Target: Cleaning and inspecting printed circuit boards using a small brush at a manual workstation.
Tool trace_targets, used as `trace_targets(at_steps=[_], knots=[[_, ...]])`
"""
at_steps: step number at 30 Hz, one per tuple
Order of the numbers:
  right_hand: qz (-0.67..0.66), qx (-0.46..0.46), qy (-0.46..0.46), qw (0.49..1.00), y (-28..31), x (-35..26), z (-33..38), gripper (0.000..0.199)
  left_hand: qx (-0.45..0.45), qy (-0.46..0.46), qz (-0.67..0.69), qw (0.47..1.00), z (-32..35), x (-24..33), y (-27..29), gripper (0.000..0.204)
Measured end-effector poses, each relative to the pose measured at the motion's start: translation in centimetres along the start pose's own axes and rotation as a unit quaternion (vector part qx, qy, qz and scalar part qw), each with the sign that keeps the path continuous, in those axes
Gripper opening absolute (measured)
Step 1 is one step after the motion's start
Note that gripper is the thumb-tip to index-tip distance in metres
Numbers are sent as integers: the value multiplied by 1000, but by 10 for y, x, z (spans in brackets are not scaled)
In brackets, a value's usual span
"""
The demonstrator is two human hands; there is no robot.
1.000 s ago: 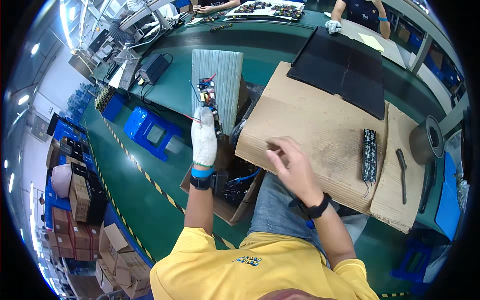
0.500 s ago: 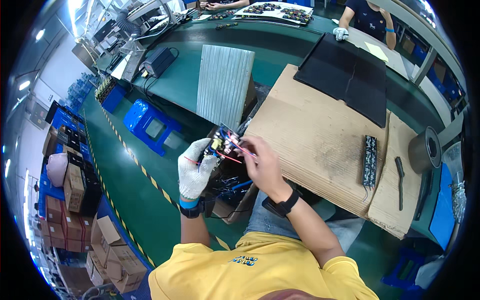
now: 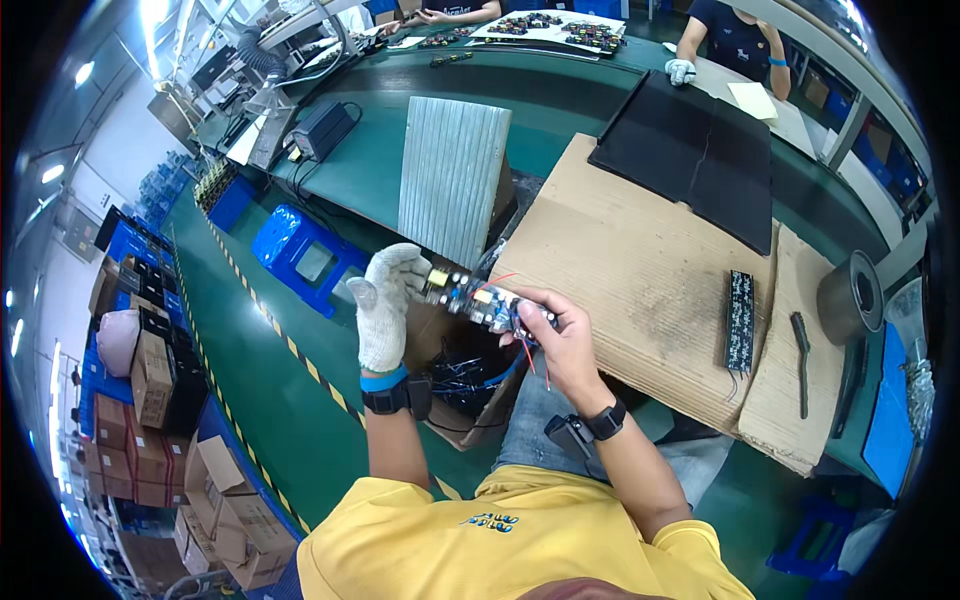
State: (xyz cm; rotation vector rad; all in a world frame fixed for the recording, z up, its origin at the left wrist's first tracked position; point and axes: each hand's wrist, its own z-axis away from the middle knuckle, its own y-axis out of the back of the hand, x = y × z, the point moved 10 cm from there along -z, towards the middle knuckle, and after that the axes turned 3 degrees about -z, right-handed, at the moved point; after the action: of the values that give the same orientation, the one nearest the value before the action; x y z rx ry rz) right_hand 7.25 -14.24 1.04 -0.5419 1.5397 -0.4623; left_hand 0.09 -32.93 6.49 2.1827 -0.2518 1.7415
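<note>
A populated circuit board with yellow and dark parts and thin red and blue wires is held up over the near left edge of the cardboard. My bare right hand grips its right end, thumb on top, while wires hang below. My left hand, in a white knit glove, is beside the board's left end with thumb and fingers apart. Its fingertips are close to that end; whether they touch it I cannot tell. Below the board stands an open carton with dark parts and cut wires inside.
A cardboard sheet covers the bench, bearing a long black circuit board and a dark rod. Behind are a ribbed grey panel and a black mat. A blue stool stands left. Co-workers sit across the bench.
The board has swung from upright to lengthwise, its right end now in my right hand. My left hand has let go and spread its fingers.
</note>
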Motion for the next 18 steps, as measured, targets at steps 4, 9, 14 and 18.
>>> trace_targets(at_steps=[4,9,14,18], knots=[[139,86,193,967,1,-1,13,37,38,-26,191,981,0,-34,-44,44],[478,73,310,818,-20,-48,35,40,105,-30,22,994,-34,-30,-38,43],[453,139,210,855,67,-74,39,19,161,-77,-286,942,-109,-7,20,40],[401,180,167,883,111,-87,40,8,186,-93,-355,911,-133,-13,23,41]])
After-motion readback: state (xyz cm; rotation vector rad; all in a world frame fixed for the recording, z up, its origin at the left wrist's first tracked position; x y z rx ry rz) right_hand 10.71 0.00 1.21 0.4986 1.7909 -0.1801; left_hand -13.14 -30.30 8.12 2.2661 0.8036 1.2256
